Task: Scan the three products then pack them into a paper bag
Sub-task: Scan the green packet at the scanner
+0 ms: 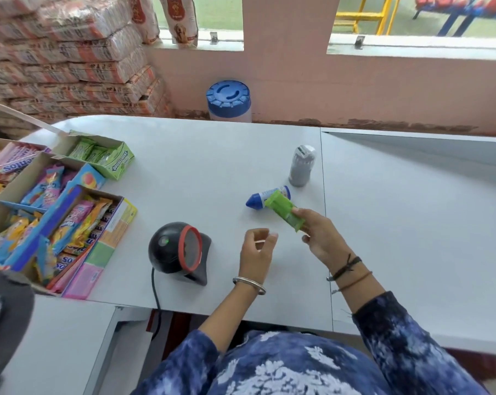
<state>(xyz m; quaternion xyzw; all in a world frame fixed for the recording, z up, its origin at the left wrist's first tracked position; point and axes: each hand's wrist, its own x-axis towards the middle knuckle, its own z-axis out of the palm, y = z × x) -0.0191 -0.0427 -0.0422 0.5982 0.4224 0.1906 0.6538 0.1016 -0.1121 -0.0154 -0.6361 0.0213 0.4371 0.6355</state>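
My right hand (319,233) grips a green packet (284,212) by its near end and holds it just above the white counter (212,166). Behind the packet lies a small white bottle with a blue pointed cap (259,198) on its side. A grey cylindrical container (301,166) stands upright further back. My left hand (256,248) hovers over the counter with its fingers loosely curled and nothing in it. The black round scanner with a red ring (181,249) stands to the left of that hand, its window turned toward my hands. No paper bag shows in view.
Open display boxes of sweets (58,218) and a green gum box (104,156) fill the counter's left side. A blue-lidded jar (229,101) stands behind the counter's far edge. Stacked sacks (70,58) rise at the back left. The scanner's cable (155,295) drops over the near edge.
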